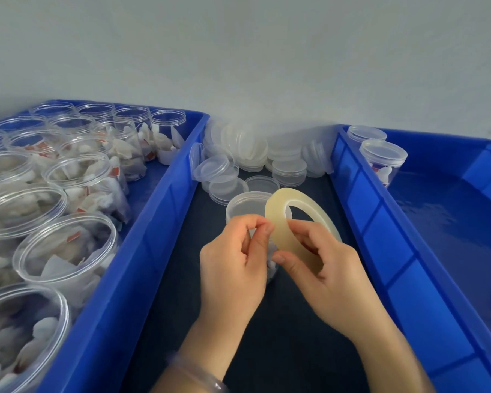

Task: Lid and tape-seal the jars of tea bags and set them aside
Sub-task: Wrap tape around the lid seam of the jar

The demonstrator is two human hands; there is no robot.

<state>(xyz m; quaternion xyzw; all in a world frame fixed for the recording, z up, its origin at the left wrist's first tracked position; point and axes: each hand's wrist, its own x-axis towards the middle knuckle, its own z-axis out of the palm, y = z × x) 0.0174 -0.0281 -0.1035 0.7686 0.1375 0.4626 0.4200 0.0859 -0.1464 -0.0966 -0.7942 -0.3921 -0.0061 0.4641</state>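
- Tape roll point(277, 222) light, stiff; held at the rim by right grip point(323, 268).
- Left grip point(233, 265) pinching at its loose end, seemingly.
- Jar point(244, 207) slick, light: steady by the lid.

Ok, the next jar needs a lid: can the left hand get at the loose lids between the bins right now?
Probably not yet: the left hand is pinching at the tape roll. Once free, likely yes; the loose lids lie uncovered just past the lidded jar.

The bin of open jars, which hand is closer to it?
Left. The left hand sits just right of the bin wall, pinching at the tape roll edge. The right hand grips the roll farther right, beyond the left hand.
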